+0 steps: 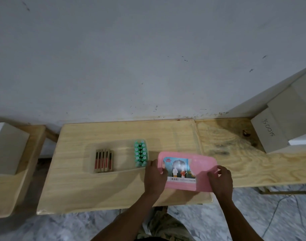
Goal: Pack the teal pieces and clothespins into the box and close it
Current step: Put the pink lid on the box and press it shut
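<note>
A clear plastic box [89,159] lies open on the wooden table. Inside it, a row of wood-and-red clothespins [104,160] stands at the left and a block of teal pieces [140,152] at the right. To the right of the box lies a pink lid [202,164] with a picture label. My left hand [155,176] grips the lid's left edge, touching the box's right corner. My right hand [221,180] holds the lid's right edge. The lid rests flat on the table, apart from the box opening.
A white carton [7,146] sits on the bench at the far left. Another marked carton [274,131] stands at the back right on the plywood board [235,145]. The wall runs right behind the table. A cable [279,211] lies on the floor.
</note>
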